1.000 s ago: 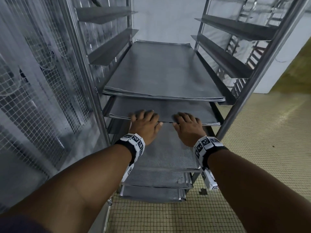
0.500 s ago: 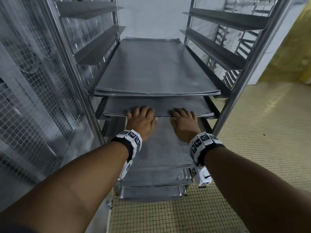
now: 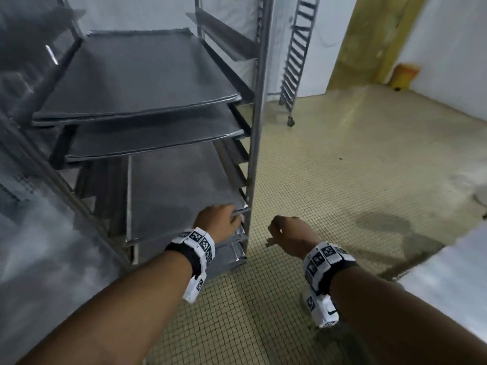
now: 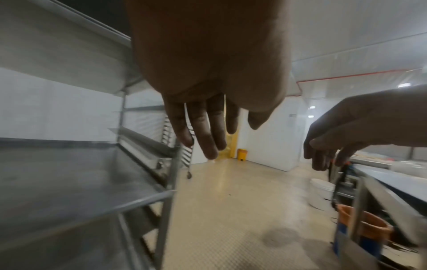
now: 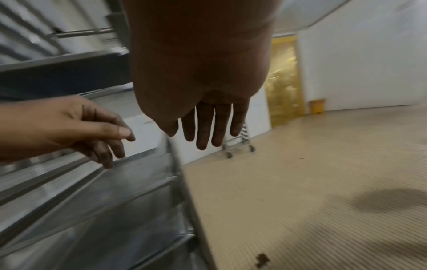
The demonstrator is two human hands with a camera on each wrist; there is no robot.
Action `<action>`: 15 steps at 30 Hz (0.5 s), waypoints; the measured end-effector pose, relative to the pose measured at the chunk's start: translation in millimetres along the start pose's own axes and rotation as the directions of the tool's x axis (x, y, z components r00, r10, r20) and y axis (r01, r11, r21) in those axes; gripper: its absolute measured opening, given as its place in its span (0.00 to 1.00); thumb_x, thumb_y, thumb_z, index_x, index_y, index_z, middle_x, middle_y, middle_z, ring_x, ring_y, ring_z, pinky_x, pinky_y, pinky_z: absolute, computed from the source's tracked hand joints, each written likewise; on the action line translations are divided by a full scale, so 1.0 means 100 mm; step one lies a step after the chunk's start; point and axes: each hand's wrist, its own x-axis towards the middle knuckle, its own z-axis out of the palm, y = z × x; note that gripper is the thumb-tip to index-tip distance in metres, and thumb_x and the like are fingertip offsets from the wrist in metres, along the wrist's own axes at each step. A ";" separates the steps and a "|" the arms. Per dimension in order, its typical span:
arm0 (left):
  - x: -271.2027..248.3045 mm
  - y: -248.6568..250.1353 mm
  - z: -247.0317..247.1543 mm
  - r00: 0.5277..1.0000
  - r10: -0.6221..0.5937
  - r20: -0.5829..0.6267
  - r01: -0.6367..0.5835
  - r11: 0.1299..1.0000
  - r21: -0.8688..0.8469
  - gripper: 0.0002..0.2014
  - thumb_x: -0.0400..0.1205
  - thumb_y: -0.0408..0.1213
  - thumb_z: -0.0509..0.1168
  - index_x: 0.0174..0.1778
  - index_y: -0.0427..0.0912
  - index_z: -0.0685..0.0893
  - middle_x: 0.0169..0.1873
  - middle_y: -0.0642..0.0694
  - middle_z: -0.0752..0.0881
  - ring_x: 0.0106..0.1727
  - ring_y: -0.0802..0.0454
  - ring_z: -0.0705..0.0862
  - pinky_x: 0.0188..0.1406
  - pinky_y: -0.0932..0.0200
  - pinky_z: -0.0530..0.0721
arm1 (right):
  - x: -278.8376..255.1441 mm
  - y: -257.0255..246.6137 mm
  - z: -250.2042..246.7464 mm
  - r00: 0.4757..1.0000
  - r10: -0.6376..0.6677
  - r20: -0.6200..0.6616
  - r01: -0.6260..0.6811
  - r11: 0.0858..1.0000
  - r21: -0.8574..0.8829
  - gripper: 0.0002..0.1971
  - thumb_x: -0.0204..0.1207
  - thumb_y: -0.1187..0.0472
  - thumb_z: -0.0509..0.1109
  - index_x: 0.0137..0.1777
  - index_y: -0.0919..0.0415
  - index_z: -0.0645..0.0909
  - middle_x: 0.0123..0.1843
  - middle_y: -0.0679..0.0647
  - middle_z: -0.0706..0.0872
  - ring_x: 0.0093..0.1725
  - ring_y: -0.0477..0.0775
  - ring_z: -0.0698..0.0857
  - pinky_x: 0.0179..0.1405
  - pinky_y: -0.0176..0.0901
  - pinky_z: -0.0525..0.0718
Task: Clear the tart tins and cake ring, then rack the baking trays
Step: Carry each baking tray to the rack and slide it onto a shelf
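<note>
Grey baking trays sit in the steel rack (image 3: 257, 109): a top tray (image 3: 137, 75), a second tray (image 3: 147, 138) just under it and a perforated tray (image 3: 179, 191) lower down. My left hand (image 3: 224, 219) hangs empty in front of the perforated tray's near right corner, fingers loosely straight (image 4: 208, 135). My right hand (image 3: 284, 233) is right of the rack post, over the tiled floor, fingers relaxed and holding nothing (image 5: 205, 127). No tart tins or cake ring are in view.
A second, empty wheeled rack (image 3: 295, 56) stands against the back wall. A yellow bin (image 3: 404, 75) sits by the yellow doorway. A steel worktable (image 4: 392, 184) with buckets under it is on the right. A damp patch (image 3: 382, 225) marks the floor.
Both hands have come off the second tray's front edge and dropped lower and to the right. The tray now sits pushed into the rack. The head view has swung right.
</note>
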 end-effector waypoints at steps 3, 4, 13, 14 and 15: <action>0.02 0.79 0.37 0.986 0.076 0.152 -0.070 0.997 -0.042 0.18 0.85 0.56 0.61 0.62 0.51 0.85 0.50 0.45 0.91 0.48 0.45 0.89 0.50 0.49 0.88 | -0.62 0.75 -0.09 0.984 0.173 -0.035 -0.172 0.985 0.029 0.13 0.85 0.44 0.59 0.47 0.51 0.79 0.41 0.48 0.86 0.42 0.57 0.85 0.38 0.45 0.78; 0.01 1.08 0.49 0.972 0.112 0.208 -0.105 0.993 -0.046 0.20 0.84 0.57 0.61 0.66 0.51 0.84 0.54 0.45 0.90 0.50 0.45 0.89 0.53 0.48 0.88 | -0.84 1.00 -0.13 0.973 0.225 -0.052 -0.223 0.974 0.033 0.15 0.85 0.44 0.60 0.51 0.52 0.82 0.45 0.51 0.88 0.45 0.58 0.86 0.41 0.45 0.80; -0.43 3.47 1.67 0.827 0.353 0.438 -0.368 0.928 -0.053 0.27 0.85 0.56 0.63 0.79 0.49 0.76 0.76 0.44 0.79 0.72 0.43 0.80 0.71 0.44 0.81 | -3.09 3.12 -0.28 0.756 0.634 -0.163 -0.602 0.771 0.209 0.16 0.84 0.45 0.65 0.62 0.53 0.85 0.62 0.52 0.88 0.61 0.57 0.85 0.49 0.45 0.79; -0.48 3.63 1.78 0.829 0.339 0.445 -0.370 0.929 -0.019 0.28 0.85 0.55 0.63 0.81 0.49 0.73 0.80 0.41 0.73 0.78 0.40 0.74 0.75 0.42 0.76 | -3.31 3.29 -0.27 0.726 0.670 -0.158 -0.635 0.740 0.220 0.17 0.83 0.45 0.65 0.63 0.53 0.85 0.63 0.53 0.87 0.61 0.57 0.85 0.51 0.45 0.79; -0.52 3.77 1.87 0.838 0.311 0.448 -0.363 0.931 0.033 0.29 0.85 0.55 0.62 0.82 0.50 0.71 0.83 0.40 0.66 0.82 0.38 0.67 0.79 0.39 0.71 | -3.51 3.45 -0.26 0.695 0.703 -0.148 -0.668 0.708 0.229 0.17 0.83 0.45 0.66 0.65 0.53 0.84 0.64 0.53 0.86 0.62 0.58 0.84 0.53 0.45 0.80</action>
